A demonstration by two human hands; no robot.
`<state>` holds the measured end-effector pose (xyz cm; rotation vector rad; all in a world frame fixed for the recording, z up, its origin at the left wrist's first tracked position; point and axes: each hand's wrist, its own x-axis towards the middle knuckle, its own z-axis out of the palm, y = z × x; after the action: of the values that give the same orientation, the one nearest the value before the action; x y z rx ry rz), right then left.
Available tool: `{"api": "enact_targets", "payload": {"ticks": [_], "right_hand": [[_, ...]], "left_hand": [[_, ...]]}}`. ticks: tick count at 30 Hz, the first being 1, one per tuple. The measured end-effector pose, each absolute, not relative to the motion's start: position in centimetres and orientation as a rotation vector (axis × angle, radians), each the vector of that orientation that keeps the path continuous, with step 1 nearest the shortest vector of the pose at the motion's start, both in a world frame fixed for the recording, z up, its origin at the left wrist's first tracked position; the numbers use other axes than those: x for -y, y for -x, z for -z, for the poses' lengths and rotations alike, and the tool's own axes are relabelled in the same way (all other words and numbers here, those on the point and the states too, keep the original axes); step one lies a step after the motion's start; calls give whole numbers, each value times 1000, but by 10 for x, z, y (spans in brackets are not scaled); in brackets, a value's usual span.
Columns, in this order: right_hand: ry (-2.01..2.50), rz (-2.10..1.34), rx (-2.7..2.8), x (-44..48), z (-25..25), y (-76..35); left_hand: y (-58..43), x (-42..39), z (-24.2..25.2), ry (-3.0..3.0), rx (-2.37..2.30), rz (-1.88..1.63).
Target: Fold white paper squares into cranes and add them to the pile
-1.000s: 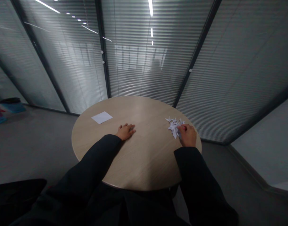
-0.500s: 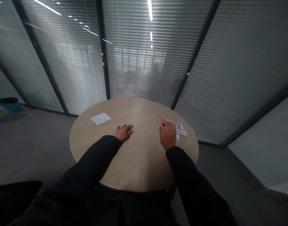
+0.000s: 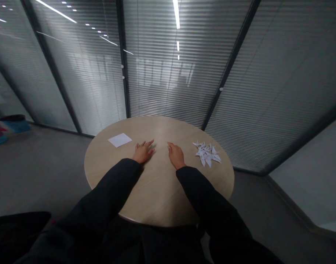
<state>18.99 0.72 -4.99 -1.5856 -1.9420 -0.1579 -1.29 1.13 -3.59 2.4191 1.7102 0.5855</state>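
Observation:
My left hand (image 3: 142,153) rests palm-down on a round light-wood table (image 3: 159,128), its fingers spread and nothing in them. My right hand (image 3: 176,155) lies near the table's middle, also holding nothing, with a gap between it and my left hand. To its right is a loose pile of small white origami paper cranes (image 3: 207,154). Beyond my left hand lies a flat square sheet of white paper (image 3: 119,140), which neither hand touches.
Glass partitions with slatted blinds (image 3: 168,80) stand behind the table. Grey floor surrounds it. Blue and pink objects (image 3: 11,128) sit on the floor at far left, and a dark shape (image 3: 16,231) fills the lower left corner.
My right hand has left the crane pile and moved left toward the table's middle. The view has shifted slightly. My left hand has barely moved.

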Motion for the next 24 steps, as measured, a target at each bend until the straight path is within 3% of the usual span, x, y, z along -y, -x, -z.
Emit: {"api": "enact_targets", "payload": {"ticks": [9,24], "right_hand": [[1899,161,2100,1,52,-189],[2083,-136,2229,-3,51,-188]], "left_hand": [[15,-12,43,-2465,-1852,-375],[13,-10,42,-2408,-1848,-170]]}}
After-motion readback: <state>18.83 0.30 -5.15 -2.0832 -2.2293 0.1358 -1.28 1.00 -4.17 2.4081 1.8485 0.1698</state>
